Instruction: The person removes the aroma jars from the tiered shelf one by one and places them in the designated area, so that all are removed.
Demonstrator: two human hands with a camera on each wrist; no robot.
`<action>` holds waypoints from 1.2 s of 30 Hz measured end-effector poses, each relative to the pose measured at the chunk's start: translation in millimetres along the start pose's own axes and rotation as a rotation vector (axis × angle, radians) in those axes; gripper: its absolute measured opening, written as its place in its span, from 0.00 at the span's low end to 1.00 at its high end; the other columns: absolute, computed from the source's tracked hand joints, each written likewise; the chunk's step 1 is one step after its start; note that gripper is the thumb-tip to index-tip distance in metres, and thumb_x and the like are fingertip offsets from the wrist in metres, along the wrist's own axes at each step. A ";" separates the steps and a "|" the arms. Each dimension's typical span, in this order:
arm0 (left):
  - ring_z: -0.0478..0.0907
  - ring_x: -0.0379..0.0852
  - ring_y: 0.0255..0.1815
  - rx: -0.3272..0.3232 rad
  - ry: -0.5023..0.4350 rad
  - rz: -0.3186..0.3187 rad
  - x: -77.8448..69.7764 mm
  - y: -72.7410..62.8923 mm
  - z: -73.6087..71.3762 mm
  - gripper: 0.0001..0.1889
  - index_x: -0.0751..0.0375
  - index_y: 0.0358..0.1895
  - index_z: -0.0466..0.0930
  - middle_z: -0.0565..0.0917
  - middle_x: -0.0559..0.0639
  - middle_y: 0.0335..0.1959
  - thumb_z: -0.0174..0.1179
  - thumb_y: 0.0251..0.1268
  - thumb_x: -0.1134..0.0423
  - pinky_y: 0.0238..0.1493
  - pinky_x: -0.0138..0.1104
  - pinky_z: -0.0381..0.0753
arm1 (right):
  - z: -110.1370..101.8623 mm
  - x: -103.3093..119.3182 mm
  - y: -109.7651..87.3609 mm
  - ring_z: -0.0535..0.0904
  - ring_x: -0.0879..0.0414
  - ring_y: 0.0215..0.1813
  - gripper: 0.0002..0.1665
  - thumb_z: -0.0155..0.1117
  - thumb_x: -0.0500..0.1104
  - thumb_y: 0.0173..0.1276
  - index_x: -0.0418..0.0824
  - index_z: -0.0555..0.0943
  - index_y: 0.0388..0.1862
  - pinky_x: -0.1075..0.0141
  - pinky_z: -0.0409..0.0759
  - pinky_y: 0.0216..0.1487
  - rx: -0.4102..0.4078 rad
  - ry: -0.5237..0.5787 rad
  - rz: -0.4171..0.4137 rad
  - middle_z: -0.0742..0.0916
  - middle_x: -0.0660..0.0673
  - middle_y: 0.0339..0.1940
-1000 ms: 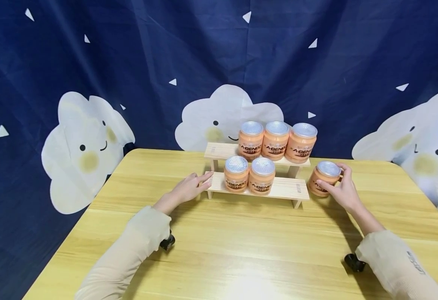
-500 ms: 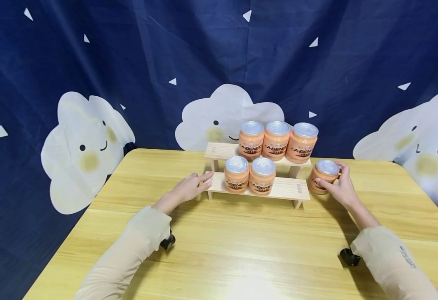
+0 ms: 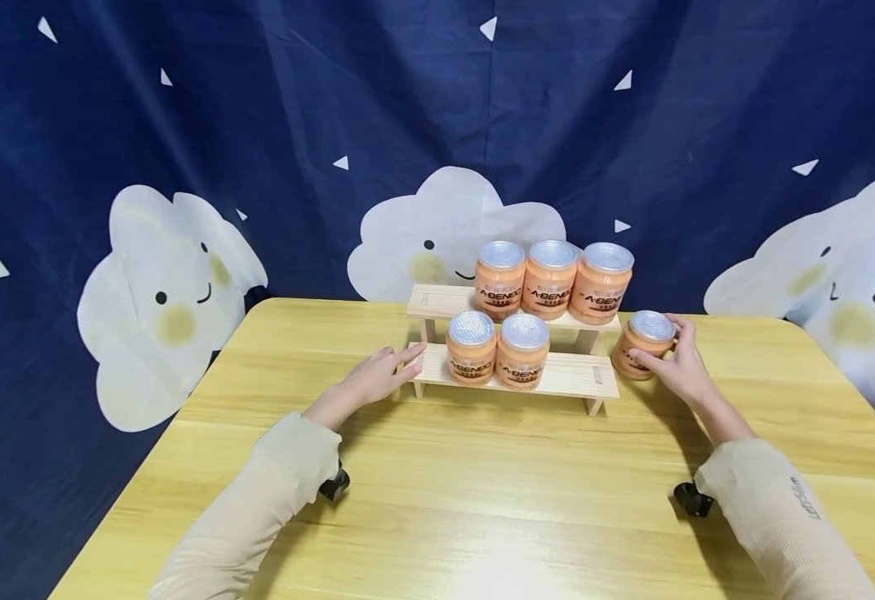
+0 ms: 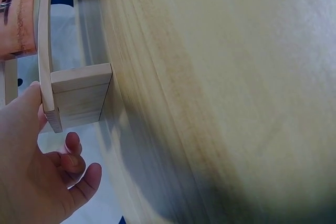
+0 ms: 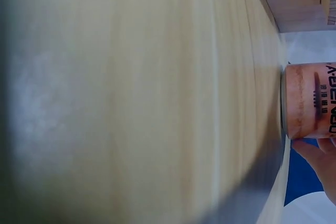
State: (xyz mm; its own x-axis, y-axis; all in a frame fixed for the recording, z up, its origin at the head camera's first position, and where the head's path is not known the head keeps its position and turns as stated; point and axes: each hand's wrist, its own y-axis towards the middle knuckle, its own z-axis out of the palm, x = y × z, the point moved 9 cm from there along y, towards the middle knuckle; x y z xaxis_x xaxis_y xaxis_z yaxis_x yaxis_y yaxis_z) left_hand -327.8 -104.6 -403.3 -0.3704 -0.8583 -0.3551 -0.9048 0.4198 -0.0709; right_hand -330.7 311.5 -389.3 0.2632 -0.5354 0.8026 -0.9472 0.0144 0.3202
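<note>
At the left end of a two-tier wooden display stand (image 3: 576, 375), my left hand (image 3: 373, 375) grips the lower board with thumb and forefinger; the left wrist view shows the other fingers (image 4: 92, 177) curled off the wood. My right hand (image 3: 681, 367) holds an orange jar (image 3: 636, 350) with a silver lid, thumb in front and fingers behind. This jar is upright, just right of the stand; whether its base touches the table cannot be told. Two matching jars (image 3: 523, 358) stand side by side on the lower tier, and three more (image 3: 601, 287) line the upper tier.
The stand rests near the back of a light wooden table (image 3: 452, 483). Behind it hangs a dark blue curtain (image 3: 295, 125) printed with white clouds. On the lower tier, bare board shows to the right of the two jars.
My right hand and its jar have shifted slightly up and left in the head view, toward the back of the table. The left hand and the stand keep their places.
</note>
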 end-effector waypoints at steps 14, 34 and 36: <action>0.67 0.62 0.59 0.001 -0.023 0.019 -0.5 0.4 2.2 0.27 0.45 0.70 0.54 0.70 0.68 0.59 0.42 0.70 0.46 0.55 0.55 0.67 | -8.2 2.2 -9.6 0.55 0.26 0.62 0.54 0.60 0.40 0.63 0.35 0.33 0.72 0.39 0.59 0.57 0.029 0.052 0.070 0.57 0.19 0.63; 0.69 0.62 0.56 0.002 -0.024 0.030 -1.1 -1.5 1.1 0.27 0.47 0.71 0.54 0.72 0.70 0.55 0.41 0.71 0.47 0.56 0.53 0.67 | -17.1 48.7 -40.3 0.64 0.49 0.56 0.47 0.59 0.39 0.64 0.35 0.43 0.72 0.66 0.64 0.47 0.014 -0.026 0.018 0.65 0.27 0.61; 0.70 0.61 0.55 -0.002 -0.024 0.030 -1.4 -1.7 0.4 0.27 0.48 0.70 0.55 0.73 0.69 0.54 0.41 0.71 0.47 0.55 0.52 0.68 | -14.2 54.9 -42.3 0.66 0.58 0.54 0.45 0.59 0.38 0.64 0.34 0.44 0.72 0.71 0.64 0.45 0.024 -0.022 0.005 0.66 0.28 0.60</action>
State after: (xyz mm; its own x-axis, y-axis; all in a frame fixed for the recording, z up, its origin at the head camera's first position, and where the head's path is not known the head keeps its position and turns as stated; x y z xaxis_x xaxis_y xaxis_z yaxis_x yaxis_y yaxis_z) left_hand -325.6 -104.0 -403.0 -0.3920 -0.8381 -0.3795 -0.8940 0.4443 -0.0576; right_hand -273.5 293.5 -351.7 0.2549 -0.5540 0.7925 -0.9526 -0.0031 0.3042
